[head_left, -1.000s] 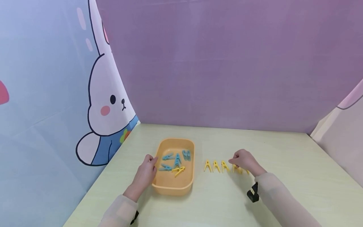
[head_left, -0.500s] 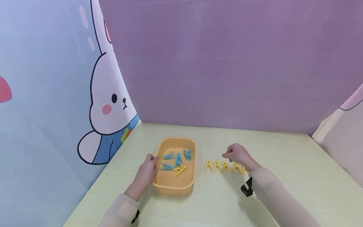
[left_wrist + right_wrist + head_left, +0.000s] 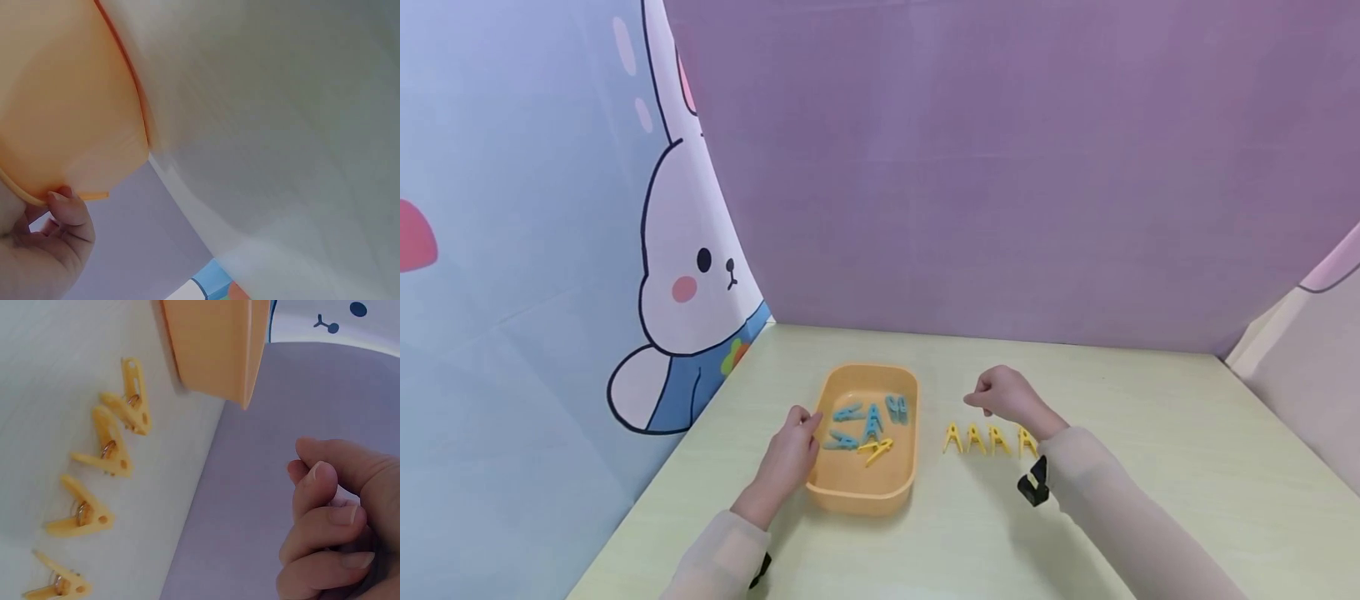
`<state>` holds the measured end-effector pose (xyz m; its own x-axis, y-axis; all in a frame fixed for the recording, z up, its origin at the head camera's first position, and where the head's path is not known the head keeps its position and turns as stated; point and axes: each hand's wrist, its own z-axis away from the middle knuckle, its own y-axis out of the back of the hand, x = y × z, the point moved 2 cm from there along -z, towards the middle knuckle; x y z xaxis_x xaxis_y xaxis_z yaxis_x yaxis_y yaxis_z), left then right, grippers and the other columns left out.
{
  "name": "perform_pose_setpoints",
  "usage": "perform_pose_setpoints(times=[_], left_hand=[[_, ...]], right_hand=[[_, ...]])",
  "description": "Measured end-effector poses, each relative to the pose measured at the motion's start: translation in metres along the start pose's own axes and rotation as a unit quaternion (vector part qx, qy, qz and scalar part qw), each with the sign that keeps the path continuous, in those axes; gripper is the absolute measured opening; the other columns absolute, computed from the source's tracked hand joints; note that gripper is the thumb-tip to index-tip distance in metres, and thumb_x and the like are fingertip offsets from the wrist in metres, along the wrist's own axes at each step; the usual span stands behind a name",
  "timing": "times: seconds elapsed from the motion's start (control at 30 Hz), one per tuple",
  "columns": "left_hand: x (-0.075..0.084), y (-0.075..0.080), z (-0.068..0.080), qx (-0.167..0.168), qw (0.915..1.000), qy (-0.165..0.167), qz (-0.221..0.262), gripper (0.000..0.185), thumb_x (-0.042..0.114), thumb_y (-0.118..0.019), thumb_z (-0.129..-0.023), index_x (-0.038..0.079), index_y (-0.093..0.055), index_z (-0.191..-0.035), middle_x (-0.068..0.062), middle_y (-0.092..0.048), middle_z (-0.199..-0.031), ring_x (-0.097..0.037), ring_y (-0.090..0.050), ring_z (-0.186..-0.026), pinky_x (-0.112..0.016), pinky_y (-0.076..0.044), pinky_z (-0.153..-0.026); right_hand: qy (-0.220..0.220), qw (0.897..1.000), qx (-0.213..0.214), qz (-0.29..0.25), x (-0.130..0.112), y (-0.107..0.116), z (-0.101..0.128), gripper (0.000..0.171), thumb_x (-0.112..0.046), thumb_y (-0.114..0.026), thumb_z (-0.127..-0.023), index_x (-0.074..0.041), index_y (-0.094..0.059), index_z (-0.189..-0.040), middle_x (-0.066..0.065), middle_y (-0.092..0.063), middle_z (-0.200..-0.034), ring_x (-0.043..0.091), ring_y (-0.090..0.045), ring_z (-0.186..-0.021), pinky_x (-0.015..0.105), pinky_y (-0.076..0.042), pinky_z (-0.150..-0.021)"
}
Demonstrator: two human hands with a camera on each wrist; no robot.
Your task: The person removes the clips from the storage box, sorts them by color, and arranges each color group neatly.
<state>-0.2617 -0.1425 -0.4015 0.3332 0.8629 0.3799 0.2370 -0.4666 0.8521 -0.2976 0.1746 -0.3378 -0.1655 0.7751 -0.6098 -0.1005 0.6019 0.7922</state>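
Note:
My left hand (image 3: 792, 454) grips the left rim of an orange-yellow plastic basin (image 3: 861, 503), its thumb (image 3: 69, 209) against the outer wall. Inside lie several blue clothespins (image 3: 872, 422) and yellow clothespins (image 3: 876, 451). Raised above the table, my right hand (image 3: 1011, 396) is right of the basin, with its fingers curled and no object showing between them in the right wrist view. Below it a row of several yellow clothespins (image 3: 975, 438) lies on the table, jaws toward the far side; my right forearm covers the row's right end.
The pale table (image 3: 1135, 417) ends at a purple cloth backdrop (image 3: 970, 167). At left hangs a blue cloth with a cartoon rabbit (image 3: 692, 242); a light cloth (image 3: 1315, 375) borders the right side. A black wrist strap piece (image 3: 1034, 483) hangs under the right sleeve.
My right hand has risen off the clothespin row and moved left toward the basin. The left hand keeps its grip on the rim. The view has shifted slightly.

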Motion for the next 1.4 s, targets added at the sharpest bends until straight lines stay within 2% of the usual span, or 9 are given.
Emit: perform_pose_setpoints(times=[0.33,0.9,1.13,1.4], left_hand=[[-0.001,-0.002,0.0,0.005,1.0,-0.002,-0.003,0.039,-0.006,-0.059,-0.082,-0.01,-0.054,-0.121,-0.008,-0.041,-0.094,-0.012,-0.043,-0.061,-0.021,-0.038,-0.05],[-0.002,-0.003,0.0,0.01,0.9999,-0.008,-0.007,0.039,-0.006,-0.059,-0.081,-0.01,-0.055,-0.12,-0.007,-0.04,-0.093,-0.012,-0.042,-0.058,-0.021,-0.037,-0.048],[-0.001,-0.002,0.0,0.005,1.0,-0.003,-0.001,0.04,-0.006,-0.059,-0.081,-0.01,-0.054,-0.121,-0.007,-0.04,-0.093,-0.012,-0.041,-0.059,-0.021,-0.037,-0.048],[-0.001,-0.001,0.0,0.003,1.0,-0.004,-0.003,0.04,-0.006,-0.059,-0.082,-0.01,-0.054,-0.121,-0.007,-0.04,-0.093,-0.013,-0.042,-0.06,-0.022,-0.037,-0.048]], right_hand=[[0.015,1.0,-0.006,0.004,-0.027,-0.009,-0.007,0.029,-0.017,-0.066,-0.082,-0.008,-0.053,-0.058,0.002,-0.052,-0.052,0.013,-0.039,-0.048,0.026,-0.034,-0.05],[0.012,0.999,-0.036,0.006,-0.063,-0.032,-0.011,0.03,-0.015,-0.068,-0.081,-0.008,-0.052,-0.057,0.003,-0.053,-0.054,0.013,-0.043,-0.049,0.025,-0.037,-0.05],[0.014,0.998,-0.051,0.018,-0.074,-0.046,-0.014,0.03,-0.014,-0.069,-0.08,-0.008,-0.052,-0.056,0.008,-0.057,-0.057,0.013,-0.045,-0.049,0.024,-0.035,-0.048],[0.012,0.996,-0.083,0.035,-0.079,-0.066,-0.019,0.033,-0.014,-0.068,-0.08,-0.009,-0.049,-0.053,0.002,-0.052,-0.051,0.011,-0.041,-0.046,0.023,-0.033,-0.046]])
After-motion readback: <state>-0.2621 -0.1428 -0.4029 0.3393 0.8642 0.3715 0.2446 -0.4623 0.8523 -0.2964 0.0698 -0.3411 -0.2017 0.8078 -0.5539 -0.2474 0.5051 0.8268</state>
